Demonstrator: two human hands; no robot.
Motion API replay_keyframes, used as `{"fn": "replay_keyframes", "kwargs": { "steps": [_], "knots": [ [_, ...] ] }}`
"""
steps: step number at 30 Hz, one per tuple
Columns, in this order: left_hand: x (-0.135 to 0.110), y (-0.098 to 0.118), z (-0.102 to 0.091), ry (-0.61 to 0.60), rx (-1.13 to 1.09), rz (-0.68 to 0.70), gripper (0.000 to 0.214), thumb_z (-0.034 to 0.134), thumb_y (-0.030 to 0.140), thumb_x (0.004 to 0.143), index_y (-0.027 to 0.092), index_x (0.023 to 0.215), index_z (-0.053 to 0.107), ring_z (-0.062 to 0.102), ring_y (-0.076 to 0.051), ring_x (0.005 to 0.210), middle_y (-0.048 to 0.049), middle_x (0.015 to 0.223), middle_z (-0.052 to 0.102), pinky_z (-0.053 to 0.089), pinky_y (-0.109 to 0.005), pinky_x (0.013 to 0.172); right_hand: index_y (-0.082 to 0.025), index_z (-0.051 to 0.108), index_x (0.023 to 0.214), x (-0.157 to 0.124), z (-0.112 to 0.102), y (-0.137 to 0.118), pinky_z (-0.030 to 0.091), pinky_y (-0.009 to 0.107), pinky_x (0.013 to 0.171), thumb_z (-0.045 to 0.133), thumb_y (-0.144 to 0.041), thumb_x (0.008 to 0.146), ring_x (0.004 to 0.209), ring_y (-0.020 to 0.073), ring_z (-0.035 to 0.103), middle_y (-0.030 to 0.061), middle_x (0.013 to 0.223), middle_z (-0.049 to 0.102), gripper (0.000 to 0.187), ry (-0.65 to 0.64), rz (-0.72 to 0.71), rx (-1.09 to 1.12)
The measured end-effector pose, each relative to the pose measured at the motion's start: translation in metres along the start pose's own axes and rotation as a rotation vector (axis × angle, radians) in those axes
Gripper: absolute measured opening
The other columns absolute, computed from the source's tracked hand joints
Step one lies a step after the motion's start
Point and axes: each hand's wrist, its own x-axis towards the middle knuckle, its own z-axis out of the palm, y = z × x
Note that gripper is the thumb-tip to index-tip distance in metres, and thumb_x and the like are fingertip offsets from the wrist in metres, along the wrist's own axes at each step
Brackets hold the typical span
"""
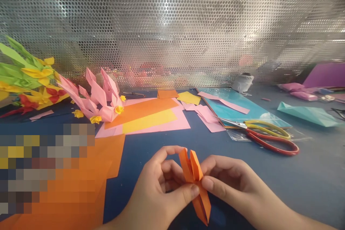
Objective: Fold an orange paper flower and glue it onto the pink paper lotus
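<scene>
An orange folded paper piece [202, 201] is held upright, slightly tilted, between both hands above the dark blue table. My left hand [167, 183] pinches it from the left, thumb across its middle and index finger at its upper tip. From the right, my right hand [231, 179] grips the same piece near its middle between thumb and index finger. Two narrow points stand up at the top of the fold, with a gap between them. Its lower part narrows to a tip below my thumbs.
Scissors [269, 136] with red and yellow handles lie by a blue paper pack [229, 104]. Behind my left hand are orange and pink sheets [178, 122]. A pink origami piece [99, 97] with yellow flowers stands left. Perforated metal [167, 25] closes off the back.
</scene>
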Motion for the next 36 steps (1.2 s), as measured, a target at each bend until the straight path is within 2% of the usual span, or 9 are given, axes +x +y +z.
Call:
{"fn": "replay_keyframes", "kwargs": {
  "steps": [6, 11, 14, 17, 23, 28, 30, 33, 36],
  "knots": [
    [0.001, 0.002, -0.001, -0.101, -0.017, 0.033, 0.036, 0.072, 0.026, 0.078, 0.022, 0.110, 0.057, 0.064, -0.012, 0.076, 0.0007, 0.090, 0.066, 0.051, -0.022, 0.068, -0.021, 0.059, 0.083, -0.002, 0.000, 0.001, 0.049, 0.026, 0.074, 0.062, -0.038, 0.089, 0.074, 0.0131, 0.063, -0.0003, 0.078, 0.066, 0.018, -0.026, -0.022, 0.006],
    [-0.002, 0.002, -0.001, -0.185, -0.071, 0.104, 0.025, 0.069, 0.031, 0.084, 0.027, 0.106, 0.057, 0.062, -0.011, 0.080, 0.0018, 0.101, 0.064, 0.052, -0.023, 0.072, -0.034, 0.043, 0.122, -0.002, -0.002, 0.009, 0.050, 0.035, 0.078, 0.061, -0.040, 0.089, 0.080, 0.0159, 0.062, -0.0023, 0.085, 0.058, 0.038, -0.035, -0.073, 0.065],
    [-0.001, -0.002, -0.002, -0.227, -0.158, 0.151, 0.015, 0.068, 0.025, 0.086, 0.027, 0.095, 0.056, 0.061, -0.006, 0.074, 0.0064, 0.092, 0.062, 0.051, -0.018, 0.069, -0.045, 0.032, 0.133, -0.004, -0.003, 0.016, 0.050, 0.035, 0.079, 0.059, -0.039, 0.091, 0.085, 0.0153, 0.060, -0.0017, 0.097, 0.053, 0.050, -0.039, -0.134, 0.059],
    [0.001, -0.001, -0.003, -0.319, -0.205, 0.177, 0.011, 0.066, 0.025, 0.088, 0.023, 0.086, 0.055, 0.061, -0.005, 0.074, 0.0065, 0.087, 0.061, 0.050, -0.018, 0.070, -0.050, 0.033, 0.134, -0.005, -0.005, 0.019, 0.051, 0.037, 0.082, 0.056, -0.039, 0.092, 0.088, 0.0148, 0.058, -0.0014, 0.105, 0.047, 0.049, -0.088, -0.139, 0.051],
    [0.002, 0.004, -0.005, -0.278, -0.093, 0.061, 0.029, 0.073, 0.033, 0.081, 0.020, 0.074, 0.047, 0.062, -0.010, 0.082, 0.0032, 0.088, 0.065, 0.048, -0.023, 0.077, -0.051, 0.039, 0.130, -0.006, -0.004, 0.015, 0.050, 0.029, 0.084, 0.054, -0.042, 0.093, 0.091, 0.0117, 0.059, -0.0030, 0.105, 0.045, 0.041, -0.076, -0.121, 0.005],
    [0.000, 0.006, -0.009, -0.379, -0.053, 0.086, 0.031, 0.068, 0.044, 0.083, 0.022, 0.084, 0.046, 0.061, -0.015, 0.095, -0.0003, 0.096, 0.066, 0.045, -0.027, 0.082, -0.045, 0.039, 0.130, -0.004, -0.003, 0.013, 0.047, 0.029, 0.092, 0.054, -0.044, 0.092, 0.100, 0.0125, 0.057, -0.0023, 0.105, 0.049, 0.041, -0.059, -0.084, 0.015],
    [0.002, 0.016, -0.010, -0.327, 0.095, 0.054, 0.035, 0.059, 0.055, 0.085, 0.024, 0.092, 0.045, 0.063, -0.017, 0.094, -0.0027, 0.101, 0.069, 0.045, -0.028, 0.080, -0.040, 0.038, 0.132, -0.003, -0.003, 0.012, 0.046, 0.032, 0.093, 0.054, -0.047, 0.091, 0.101, 0.0151, 0.057, -0.0003, 0.106, 0.052, 0.044, -0.047, -0.060, 0.005],
    [0.010, 0.044, -0.020, -0.079, 0.448, 0.015, 0.048, 0.038, 0.067, 0.088, 0.027, 0.114, 0.042, 0.064, -0.022, 0.097, -0.0066, 0.123, 0.061, 0.045, -0.038, 0.089, -0.034, 0.039, 0.131, -0.001, -0.004, 0.010, 0.049, 0.033, 0.087, 0.055, -0.050, 0.090, 0.095, 0.0167, 0.058, 0.0018, 0.105, 0.052, 0.048, 0.033, -0.022, -0.027],
    [0.020, 0.080, -0.049, 0.123, 0.978, 0.001, 0.055, 0.048, 0.068, 0.081, 0.028, 0.117, 0.045, 0.054, -0.029, 0.116, -0.0073, 0.135, 0.051, 0.038, -0.040, 0.097, -0.031, 0.041, 0.129, 0.000, -0.005, 0.008, 0.049, 0.031, 0.083, 0.057, -0.050, 0.089, 0.091, 0.0157, 0.058, 0.0023, 0.107, 0.051, 0.048, 0.067, -0.007, -0.024]
  ]
}}
